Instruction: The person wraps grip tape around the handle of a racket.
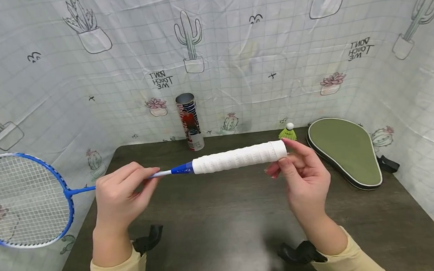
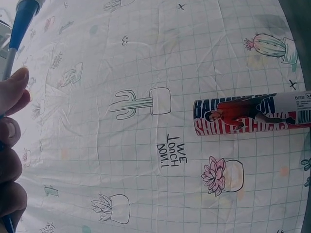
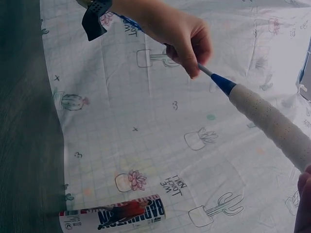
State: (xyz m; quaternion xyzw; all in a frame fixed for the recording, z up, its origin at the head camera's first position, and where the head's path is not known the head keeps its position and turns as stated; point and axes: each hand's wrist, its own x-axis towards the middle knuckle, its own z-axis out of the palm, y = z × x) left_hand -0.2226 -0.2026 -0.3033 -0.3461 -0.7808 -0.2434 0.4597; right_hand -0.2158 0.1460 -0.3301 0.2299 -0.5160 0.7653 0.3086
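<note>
A blue and white badminton racket (image 1: 183,168) is held level above the table, its strung head (image 1: 25,198) out to the left. My left hand (image 1: 122,191) grips the thin shaft between thumb and fingers. White perforated wrap covers the handle (image 1: 236,157). At the handle's butt end, my right hand (image 1: 307,171) pinches it with thumb and index finger, the other fingers loosely bent below. In the right wrist view, the wrapped handle (image 3: 272,121) runs from the blue cone to the right fingers at the edge. The left wrist view shows the left fingers (image 2: 12,131) along the shaft.
A shuttlecock tube (image 1: 190,122) stands at the back of the dark table (image 1: 214,225). A yellow-green shuttlecock (image 1: 288,132) sits at the back edge, near an olive racket-shaped case (image 1: 345,153) on the right. A cactus-print curtain (image 1: 228,61) surrounds the table.
</note>
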